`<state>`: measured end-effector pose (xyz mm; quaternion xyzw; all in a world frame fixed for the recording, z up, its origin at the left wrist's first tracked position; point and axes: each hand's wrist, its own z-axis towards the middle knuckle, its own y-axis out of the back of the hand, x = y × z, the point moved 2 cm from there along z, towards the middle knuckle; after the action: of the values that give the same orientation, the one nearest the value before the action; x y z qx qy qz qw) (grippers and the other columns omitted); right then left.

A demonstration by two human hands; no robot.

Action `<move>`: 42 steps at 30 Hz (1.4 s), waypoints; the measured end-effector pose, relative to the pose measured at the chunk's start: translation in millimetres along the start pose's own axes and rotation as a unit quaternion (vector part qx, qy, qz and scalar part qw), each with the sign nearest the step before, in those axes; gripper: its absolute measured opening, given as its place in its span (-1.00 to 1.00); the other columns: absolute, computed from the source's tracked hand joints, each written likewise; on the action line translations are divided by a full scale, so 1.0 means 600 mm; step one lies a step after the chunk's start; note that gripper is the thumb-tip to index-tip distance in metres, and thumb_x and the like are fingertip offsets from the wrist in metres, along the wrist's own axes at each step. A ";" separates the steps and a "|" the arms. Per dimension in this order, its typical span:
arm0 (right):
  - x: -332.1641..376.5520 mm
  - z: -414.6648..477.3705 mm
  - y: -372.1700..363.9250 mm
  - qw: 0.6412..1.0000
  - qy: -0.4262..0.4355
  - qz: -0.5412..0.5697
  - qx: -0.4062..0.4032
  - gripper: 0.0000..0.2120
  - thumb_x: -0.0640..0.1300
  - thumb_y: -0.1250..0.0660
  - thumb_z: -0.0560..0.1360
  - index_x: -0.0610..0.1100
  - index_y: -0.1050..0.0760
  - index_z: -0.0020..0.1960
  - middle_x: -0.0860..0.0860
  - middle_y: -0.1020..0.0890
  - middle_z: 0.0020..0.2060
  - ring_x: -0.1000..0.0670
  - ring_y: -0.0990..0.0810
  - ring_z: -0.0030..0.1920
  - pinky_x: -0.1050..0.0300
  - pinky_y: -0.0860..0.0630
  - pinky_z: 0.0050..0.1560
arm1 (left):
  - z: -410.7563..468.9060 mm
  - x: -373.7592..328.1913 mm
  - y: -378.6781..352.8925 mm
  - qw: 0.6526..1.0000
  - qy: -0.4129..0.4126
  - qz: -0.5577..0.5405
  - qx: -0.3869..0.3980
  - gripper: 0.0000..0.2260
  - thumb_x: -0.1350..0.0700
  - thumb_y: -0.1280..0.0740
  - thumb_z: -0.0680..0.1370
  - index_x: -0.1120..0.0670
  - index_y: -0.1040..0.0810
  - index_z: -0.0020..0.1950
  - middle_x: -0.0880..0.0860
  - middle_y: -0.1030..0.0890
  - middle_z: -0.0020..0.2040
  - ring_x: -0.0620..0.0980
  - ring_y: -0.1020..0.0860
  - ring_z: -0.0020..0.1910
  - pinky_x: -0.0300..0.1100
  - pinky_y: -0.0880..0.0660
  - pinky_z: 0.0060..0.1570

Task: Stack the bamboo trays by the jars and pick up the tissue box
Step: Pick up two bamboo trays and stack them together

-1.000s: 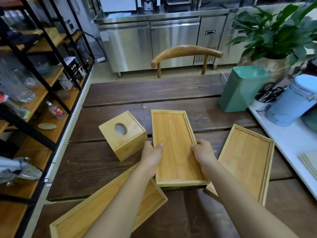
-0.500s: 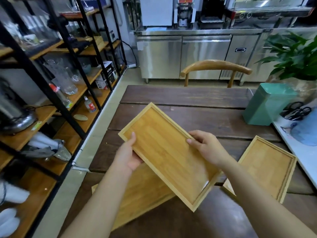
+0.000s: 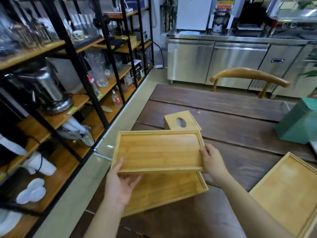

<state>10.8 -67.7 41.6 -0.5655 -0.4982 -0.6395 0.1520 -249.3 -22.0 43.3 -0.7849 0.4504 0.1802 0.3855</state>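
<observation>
Both hands clamping a bamboo tray [image 3: 159, 150], left hand [image 3: 120, 184] and right hand [image 3: 212, 162] gripping opposite ends, hovering over a second tray [image 3: 168, 189] lying at the table [image 3: 231, 117] left edge, tissue box [image 3: 181, 121] sitting just behind

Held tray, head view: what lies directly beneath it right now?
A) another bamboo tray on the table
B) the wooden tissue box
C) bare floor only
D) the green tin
A: the held tray, gripped by the left hand and right hand, hovers over a second bamboo tray lying on the table; the tissue box stands behind it.
</observation>
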 end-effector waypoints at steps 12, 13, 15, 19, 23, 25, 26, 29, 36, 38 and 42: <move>-0.071 0.003 -0.024 0.973 0.010 -0.227 0.031 -0.70 -0.06 -0.02 0.59 -0.22 -0.44 0.04 -0.20 -0.60 -0.03 -0.23 -0.55 -0.03 -0.09 -0.49 -0.04 | 0.028 0.030 0.101 0.672 -0.093 0.732 -0.064 -0.78 0.02 -0.19 0.60 0.12 -0.54 -0.10 0.11 -0.62 -0.12 0.16 -0.62 -0.09 0.06 -0.57 -0.01; -0.072 0.002 -0.026 0.968 0.015 -0.250 0.025 -0.70 -0.06 -0.01 0.59 -0.23 -0.43 0.02 -0.21 -0.59 -0.03 -0.25 -0.55 -0.03 -0.09 -0.48 -0.05 | 0.027 0.030 0.100 0.653 -0.105 0.747 -0.065 -0.77 0.02 -0.17 0.60 0.12 -0.53 -0.09 0.12 -0.62 -0.10 0.16 -0.62 -0.08 0.03 -0.56 -0.01; -0.076 -0.001 -0.033 0.960 0.026 -0.278 0.029 -0.69 -0.08 0.00 0.59 -0.26 -0.42 0.01 -0.22 -0.54 0.03 -0.27 -0.52 0.00 -0.09 -0.45 -0.04 | 0.024 0.028 0.098 0.617 -0.120 0.775 -0.070 -0.77 0.03 -0.15 0.61 0.12 -0.52 -0.09 0.12 -0.62 -0.09 0.16 -0.61 -0.06 -0.03 -0.53 -0.06; -0.093 -0.010 -0.046 0.953 0.033 -0.299 0.043 -0.70 -0.08 0.00 0.59 -0.28 -0.39 0.04 -0.21 -0.46 0.09 -0.27 -0.52 -0.01 -0.12 -0.47 -0.04 | 0.025 0.023 0.104 0.585 -0.111 0.801 -0.064 -0.78 0.01 -0.17 0.60 0.09 -0.48 -0.14 0.10 -0.63 -0.10 0.13 -0.61 -0.07 -0.08 -0.48 -0.14; -0.098 -0.011 -0.043 0.947 0.026 -0.320 0.029 -0.71 -0.07 -0.05 0.58 -0.25 -0.43 0.01 -0.16 -0.51 0.02 -0.22 -0.53 -0.02 -0.07 -0.47 -0.07 | 0.024 0.018 0.106 0.578 -0.128 0.802 -0.081 -0.77 -0.05 -0.19 0.59 0.06 -0.47 -0.14 0.04 -0.60 -0.13 0.06 -0.61 -0.11 -0.08 -0.52 -0.15; -0.100 -0.007 -0.041 0.946 0.031 -0.322 0.021 -0.71 -0.09 -0.10 0.57 -0.28 -0.47 -0.05 -0.18 -0.54 -0.05 -0.22 -0.53 -0.04 -0.05 -0.47 -0.06 | 0.028 0.020 0.109 0.606 -0.113 0.783 -0.086 -0.74 -0.08 -0.21 0.58 0.10 -0.51 0.03 0.07 -0.57 0.01 0.06 -0.59 0.00 -0.05 -0.54 -0.04; -0.103 -0.004 -0.042 0.950 0.021 -0.311 0.023 -0.70 -0.09 -0.11 0.56 -0.30 -0.49 -0.08 -0.19 -0.54 -0.07 -0.22 -0.53 -0.05 -0.05 -0.46 -0.05 | 0.034 0.023 0.110 0.633 -0.091 0.764 -0.083 -0.68 -0.09 -0.23 0.57 0.14 -0.52 0.11 0.11 -0.53 0.13 0.09 -0.56 0.09 -0.02 -0.53 0.04; -0.108 0.003 -0.045 0.966 -0.031 -0.255 0.044 -0.66 -0.09 -0.11 0.57 -0.31 -0.50 -0.17 -0.22 -0.52 -0.07 -0.14 -0.46 -0.12 0.02 -0.39 -0.09 | 0.046 0.031 0.103 0.678 -0.025 0.729 -0.088 -0.59 -0.10 -0.23 0.57 0.18 -0.55 0.22 0.19 -0.28 0.46 0.21 -0.27 0.41 0.10 -0.30 0.36; -0.113 0.009 -0.046 0.974 -0.083 -0.206 0.047 -0.68 -0.10 -0.14 0.57 -0.32 -0.52 -0.13 -0.18 -0.49 -0.10 -0.11 -0.45 -0.16 0.06 -0.35 -0.14 | 0.045 0.035 0.079 0.807 -0.035 0.557 -0.193 -0.56 0.04 -0.36 0.52 0.33 -0.48 0.26 0.20 -0.32 0.41 0.22 -0.26 0.37 0.16 -0.32 0.29; -0.118 0.011 -0.047 0.975 -0.092 -0.198 0.046 -0.68 -0.10 -0.14 0.57 -0.32 -0.53 -0.11 -0.18 -0.49 -0.10 -0.11 -0.45 -0.16 0.06 -0.35 -0.15 | 0.049 0.034 0.083 0.838 -0.010 0.508 -0.197 -0.52 0.04 -0.41 0.48 0.30 -0.47 0.29 0.21 -0.40 0.34 0.21 -0.34 0.31 0.10 -0.40 0.16; -0.128 0.014 -0.043 0.977 -0.082 -0.190 0.040 -0.70 -0.10 -0.15 0.57 -0.23 -0.43 -0.27 -0.16 -0.48 -0.18 -0.11 -0.43 -0.20 0.09 -0.30 -0.18 | 0.048 0.024 0.078 0.903 0.022 0.413 -0.119 -0.79 0.16 -0.42 0.47 0.20 -0.56 0.06 0.18 -0.62 0.05 0.15 -0.55 0.04 0.03 -0.48 0.04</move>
<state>20.2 -77.3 -38.4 -0.5045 -0.6325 -0.5877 0.0082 -279.3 -22.0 -5.1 -0.5723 0.7179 0.3577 0.1704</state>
